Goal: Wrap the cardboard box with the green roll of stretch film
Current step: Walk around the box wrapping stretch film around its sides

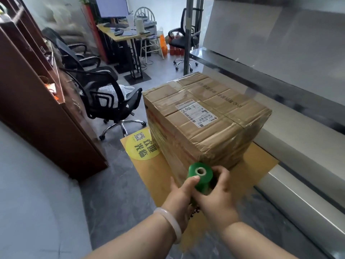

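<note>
Your left hand [183, 191] and right hand [216, 199] both grip the green roll [198, 181] at 6 o'clock; probably light and slick, so hold it by the core ends. Just beyond, at 12 o'clock, the cardboard box [205, 116] stands: stiff, probably heavy.

A white shipping label [196, 113] on top of the box [214, 139] carries barcodes and upside-down print. "A32" can be read; the rest is too small. A round yellow sticker [142, 147] on the mat [149, 176] shows a QR code and green characters 欢迎光临.
</note>
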Tool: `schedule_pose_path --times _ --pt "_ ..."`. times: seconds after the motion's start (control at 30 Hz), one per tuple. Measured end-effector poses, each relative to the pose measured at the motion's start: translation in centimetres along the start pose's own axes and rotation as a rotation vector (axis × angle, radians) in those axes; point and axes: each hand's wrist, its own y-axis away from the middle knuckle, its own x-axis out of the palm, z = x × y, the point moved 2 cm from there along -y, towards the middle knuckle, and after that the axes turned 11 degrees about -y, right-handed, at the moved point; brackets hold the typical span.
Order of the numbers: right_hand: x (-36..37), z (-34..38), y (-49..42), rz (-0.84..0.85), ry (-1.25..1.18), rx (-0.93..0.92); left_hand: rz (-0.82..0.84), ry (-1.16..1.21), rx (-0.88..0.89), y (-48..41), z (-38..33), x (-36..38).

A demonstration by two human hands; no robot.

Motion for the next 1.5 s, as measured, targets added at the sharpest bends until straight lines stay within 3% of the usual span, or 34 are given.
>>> schedule_pose_path --times 0.17,0.3,0.4,0.53,0.67,0.83,0.93,1.07,1.2,1.33,1.5 --pt "-1.4 -0.4 -0.5 0.017 0.082 -0.041 0.053 -0.017 -0.033 -0.4 0.5 0.8" --pt "-2.3 0.0 -0.5 -0.028 0.012 -0.082 0.092 0.013 -0.017 -0.3 0.4 1.7" --pt "-3.8 0.1 -0.8 0.042 -0.087 -0.124 0.093 0.014 0.009 0.0 0.4 3.0" --pt "-6.8 0.4 -2.9 0.204 0.025 -0.175 0.098 0.061 0.041 -0.1 0.4 5.0" --pt "-9.5 0.2 -5.7 0.434 0.012 -0.121 0.0 0.073 0.083 -1.8 1.0 7.4" --pt "-12.5 0.6 -8.8 0.679 0.057 -0.24 -0.182 0.199 0.097 -2.7 1.4 10.4" --pt "-13.6 0.7 -10.5 0.605 0.127 -0.36 -0.282 0.249 0.184 -2.7 1.5 13.2" --pt "-14.7 0.4 -11.9 0.491 0.239 -0.453 -0.251 0.321 0.158 -2.1 2.1 17.1" --pt "-15.9 0.1 -13.3 0.577 0.186 -0.467 -0.275 0.353 0.172 -2.9 1.5 18.0" --pt "-17.5 -0.1 -14.9 0.792 0.119 -0.283 -0.296 0.389 0.205 -4.0 0.7 18.9" --pt "-18.4 0.3 -16.1 0.807 0.172 -0.412 -0.38 0.406 0.228 -5.1 0.8 20.0"
